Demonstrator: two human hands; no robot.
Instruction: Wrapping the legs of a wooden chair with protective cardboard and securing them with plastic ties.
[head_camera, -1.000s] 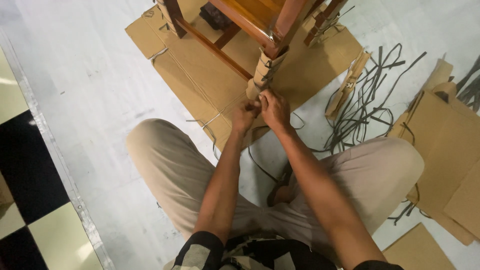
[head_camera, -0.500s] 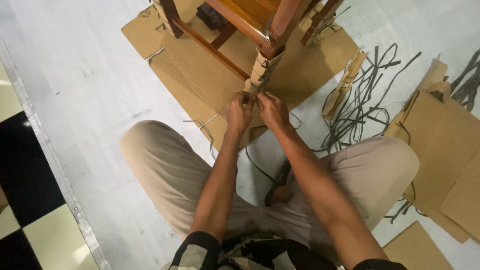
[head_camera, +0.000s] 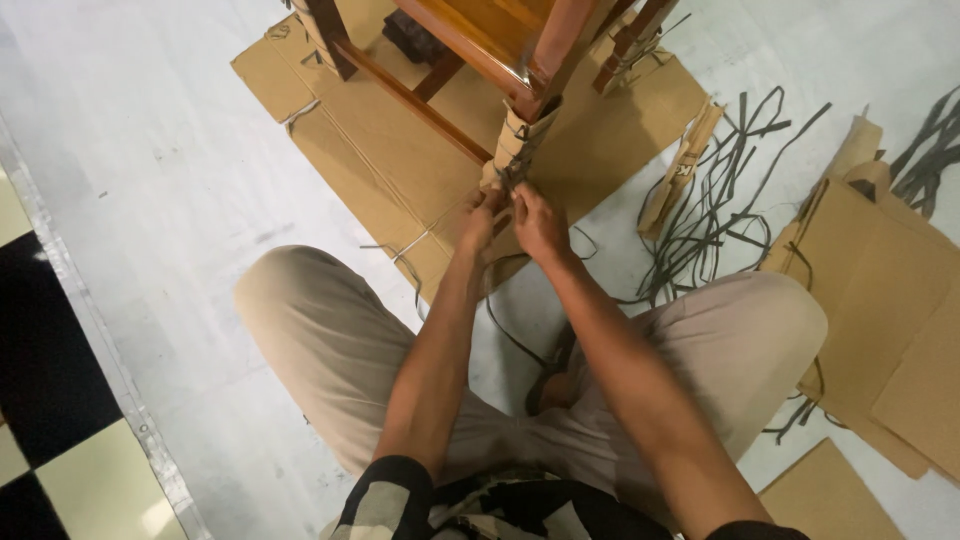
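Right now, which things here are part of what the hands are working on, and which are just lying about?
In use:
left hand
right hand
cardboard-wrapped brown wooden chair leg
dark strap tied round the wrap
flat cardboard sheet under the chair

Lying about:
loose pile of dark straps
folded cardboard strip
stacked cardboard sheets at right

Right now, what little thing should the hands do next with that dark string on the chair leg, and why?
Probably pull the dark strap snug. Both the left hand and the right hand pinch it at the bottom of the cardboard wrap on the chair leg, and a loose tail hangs down towards the floor.
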